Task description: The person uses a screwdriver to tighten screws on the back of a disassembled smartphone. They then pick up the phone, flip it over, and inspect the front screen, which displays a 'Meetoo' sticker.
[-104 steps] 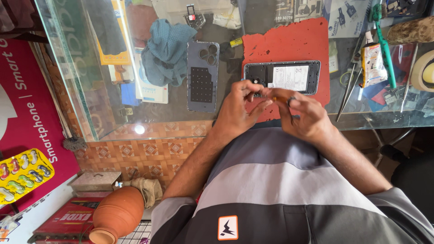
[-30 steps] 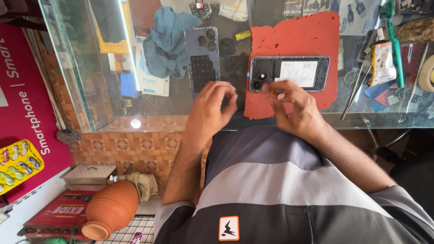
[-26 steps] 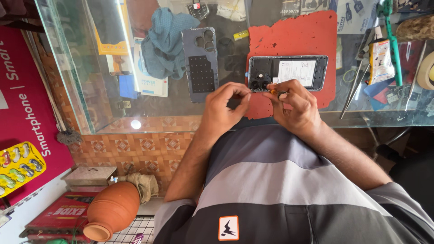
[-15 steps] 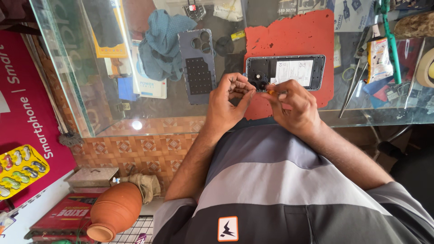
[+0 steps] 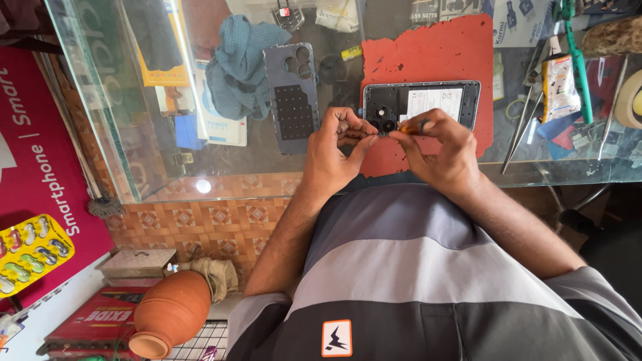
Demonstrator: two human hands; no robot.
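From the head view, my left hand [image 5: 338,150] pinches something too small to tell, close to my right hand [image 5: 438,150], which pinches a small screwdriver [image 5: 409,127] with an orange grip. Both meet over the camera corner of the open phone [image 5: 422,105], which lies on the red mat [image 5: 428,60] on the glass bench [image 5: 221,167]. I judge the phone light, stiff and fragile; better to hold it by the frame edges. The back cover [image 5: 293,97] lies left, tweezers [image 5: 518,137] right; the bench edge is just under my wrists.

A phone repair shop: glass counter [image 5: 167,180] with an opened phone [image 5: 428,103] on a red mat [image 5: 435,53], tweezers [image 5: 518,137] at three o'clock, phone poster [image 5: 40,160] at nine.
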